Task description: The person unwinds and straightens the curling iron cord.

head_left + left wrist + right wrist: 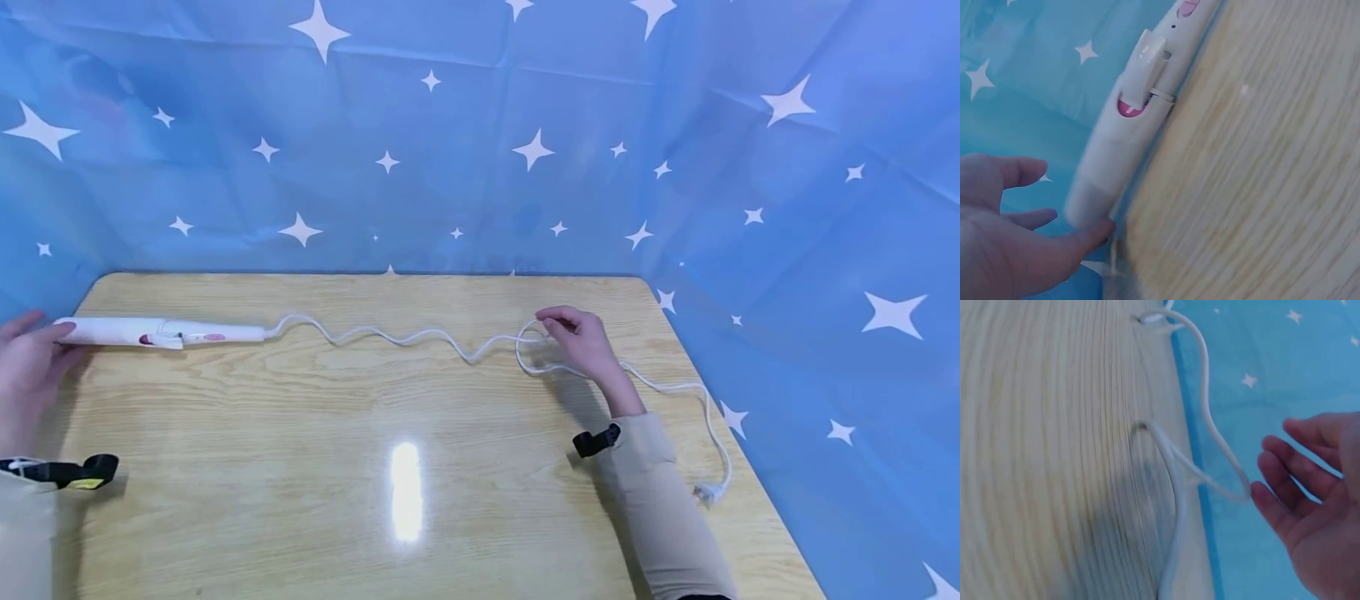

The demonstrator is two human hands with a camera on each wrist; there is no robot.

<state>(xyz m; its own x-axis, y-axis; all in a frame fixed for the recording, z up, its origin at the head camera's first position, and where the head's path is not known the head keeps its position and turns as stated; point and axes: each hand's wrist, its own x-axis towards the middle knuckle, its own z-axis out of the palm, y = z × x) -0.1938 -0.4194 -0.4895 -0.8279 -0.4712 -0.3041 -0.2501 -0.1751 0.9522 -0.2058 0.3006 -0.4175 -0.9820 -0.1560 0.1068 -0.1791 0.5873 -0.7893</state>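
Note:
A white curling iron [112,331] with pink buttons and a small lever lies along the far left of the wooden table. My left hand [26,367] is at its blunt left end; in the left wrist view a fingertip meets that end while the other fingers are spread apart. From the iron's right end a wavy white cord [408,340] runs rightward into a loop. At that loop is my right hand [585,337], palm empty and fingers loosely bent. The right wrist view has one fingertip right at the cord's bend [1244,487].
Past the right hand, the cord bends down the table's right side to a white plug [707,493] near the edge. Blue cloth [480,167] with white stars hangs behind the wooden table [300,483] and along its sides.

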